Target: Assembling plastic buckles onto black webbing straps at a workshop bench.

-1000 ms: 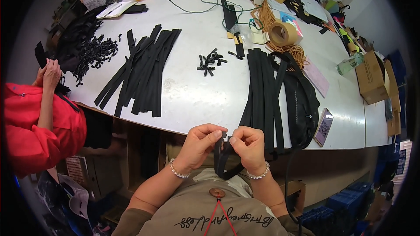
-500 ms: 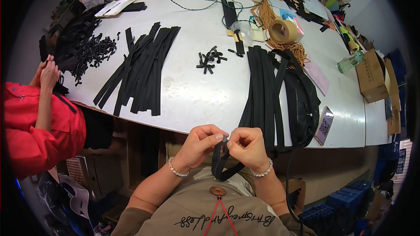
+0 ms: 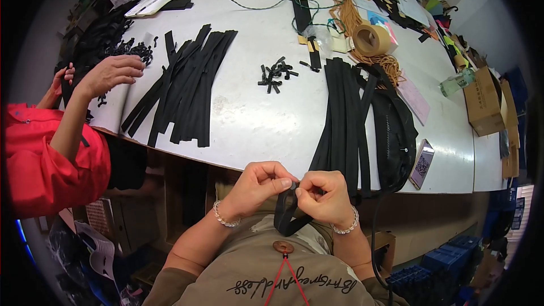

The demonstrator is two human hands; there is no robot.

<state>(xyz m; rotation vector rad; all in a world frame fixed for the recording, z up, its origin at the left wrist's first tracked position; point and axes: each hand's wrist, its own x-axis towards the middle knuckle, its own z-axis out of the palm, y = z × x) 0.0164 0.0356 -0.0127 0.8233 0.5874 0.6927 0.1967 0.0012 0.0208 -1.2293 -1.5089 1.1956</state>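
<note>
Both my hands meet in front of my chest, at the table's near edge. My left hand [image 3: 265, 186] pinches the end of a black zipper strip [image 3: 283, 218] between thumb and fingertips. Curled close beside it, my right hand [image 3: 322, 194] grips the same zipper strip, which hangs in a loop below the fingers. Whether a small slider sits between the fingertips is hidden. Beyond my right hand lies a bundle of black zipper strips [image 3: 341, 119]. Farther off, a small pile of black zipper sliders [image 3: 276, 75] rests on the white table [image 3: 255, 119].
Another bundle of black strips [image 3: 190, 90] lies left of centre. At the far left a co-worker's hand [image 3: 110, 75] reaches over a heap of small black parts [image 3: 133, 50]. On the right are a black bag [image 3: 392, 136], a phone [image 3: 421, 164], a tape roll [image 3: 369, 40] and a carton [image 3: 483, 102].
The co-worker's near hand has lifted and moved right, toward the strips. My hands keep hold of the zipper strip, with my right hand shifted slightly. The view has shifted a little.
</note>
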